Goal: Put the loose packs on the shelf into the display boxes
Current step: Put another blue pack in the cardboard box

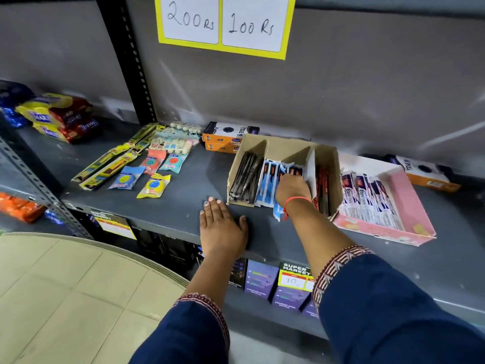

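While right hand (292,189) grip clamps blue packs (270,185) in cardboard box (326,164), left hand (223,227) flat, fingers apart, on shelf (183,206)

Navy sleeves (393,311) (maroon patterned cuffs), red wrist thread (294,200)

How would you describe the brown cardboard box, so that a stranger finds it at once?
On the grey shelf, look under the yellow price sign. The brown cardboard box stands between orange cartons and a pink box. Only it has dividers, and the right hand reaches into its middle compartment.
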A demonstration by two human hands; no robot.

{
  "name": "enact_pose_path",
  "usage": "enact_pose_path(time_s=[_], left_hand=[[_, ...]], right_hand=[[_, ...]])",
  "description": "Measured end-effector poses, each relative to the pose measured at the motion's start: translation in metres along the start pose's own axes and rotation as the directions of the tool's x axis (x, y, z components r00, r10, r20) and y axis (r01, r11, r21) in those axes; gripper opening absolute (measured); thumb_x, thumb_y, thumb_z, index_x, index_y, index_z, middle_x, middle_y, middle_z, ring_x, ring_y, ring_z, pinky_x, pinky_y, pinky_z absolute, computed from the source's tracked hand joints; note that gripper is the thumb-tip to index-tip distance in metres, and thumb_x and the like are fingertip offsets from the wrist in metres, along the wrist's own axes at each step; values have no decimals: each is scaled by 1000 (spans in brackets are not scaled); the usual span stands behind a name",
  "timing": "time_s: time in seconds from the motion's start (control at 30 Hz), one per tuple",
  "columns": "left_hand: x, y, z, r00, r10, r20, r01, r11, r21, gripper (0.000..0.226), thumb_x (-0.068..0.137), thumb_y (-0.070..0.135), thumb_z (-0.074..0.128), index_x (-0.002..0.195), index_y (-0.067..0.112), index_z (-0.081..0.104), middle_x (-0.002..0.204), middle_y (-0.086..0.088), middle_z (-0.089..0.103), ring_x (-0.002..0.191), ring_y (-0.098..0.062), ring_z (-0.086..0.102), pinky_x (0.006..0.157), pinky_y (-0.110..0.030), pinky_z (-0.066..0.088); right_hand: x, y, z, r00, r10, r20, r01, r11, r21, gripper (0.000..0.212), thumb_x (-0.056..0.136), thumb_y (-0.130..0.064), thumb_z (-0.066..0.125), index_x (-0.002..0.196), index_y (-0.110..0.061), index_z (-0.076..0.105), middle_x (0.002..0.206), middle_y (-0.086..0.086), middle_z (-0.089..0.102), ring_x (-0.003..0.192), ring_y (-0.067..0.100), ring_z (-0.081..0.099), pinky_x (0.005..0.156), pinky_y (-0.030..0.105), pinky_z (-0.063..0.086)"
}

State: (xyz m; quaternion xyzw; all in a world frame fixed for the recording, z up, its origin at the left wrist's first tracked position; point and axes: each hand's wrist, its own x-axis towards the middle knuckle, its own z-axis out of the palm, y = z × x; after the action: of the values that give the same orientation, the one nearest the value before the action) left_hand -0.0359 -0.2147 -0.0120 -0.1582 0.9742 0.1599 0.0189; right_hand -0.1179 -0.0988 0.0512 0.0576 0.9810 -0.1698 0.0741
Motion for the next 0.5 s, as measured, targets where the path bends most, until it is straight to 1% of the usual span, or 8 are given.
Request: enact_pose_path(time_s=[0.1, 0.27, 0.4, 0.5], left_hand=[[0, 0, 0, 1000, 4, -6, -4, 1000, -2, 71, 97, 42, 26, 147, -2, 0, 158, -19, -1, 148, -28, -2, 120, -37, -2], [-1, 2, 0, 1000, 6, -13, -6, 1000, 1, 71, 97, 41, 27, 147, -3, 1, 158, -20, -1, 147, -29, -1, 120, -37, -2], [-1, 3, 1, 1000, 11, -17, -10, 1000, 28, 71, 97, 40, 25, 147, -4, 0, 158, -22, -1, 147, -30, -1, 120, -37, -2], [-1, 3, 1, 1000, 8, -23, -7, 999, 34, 71, 97, 40, 26, 147, -4, 1, 158, -22, 0, 147, -30, -1, 120, -38, -2]], right_hand=[[-4, 1, -2, 1000, -27, -3, 27, 998, -62, 38, 92, 1, 34, 121, 3, 57, 127, 23, 58, 117, 36, 57, 95, 40, 47], [-10, 0, -10, 996, -84, -1, 83, 985, -153, 38, 91, 3, 35, 123, 1, 57, 128, 20, 59, 118, 36, 57, 93, 41, 48], [-23, 1, -21, 977, -203, -63, 185, 957, -222, 38, 89, 7, 36, 118, 4, 59, 122, 24, 62, 113, 37, 61, 89, 41, 50], [-41, 4, -13, 959, -283, 3, 272, 920, -283, 37, 87, 5, 40, 120, 4, 56, 124, 23, 59, 116, 37, 57, 91, 41, 49]])
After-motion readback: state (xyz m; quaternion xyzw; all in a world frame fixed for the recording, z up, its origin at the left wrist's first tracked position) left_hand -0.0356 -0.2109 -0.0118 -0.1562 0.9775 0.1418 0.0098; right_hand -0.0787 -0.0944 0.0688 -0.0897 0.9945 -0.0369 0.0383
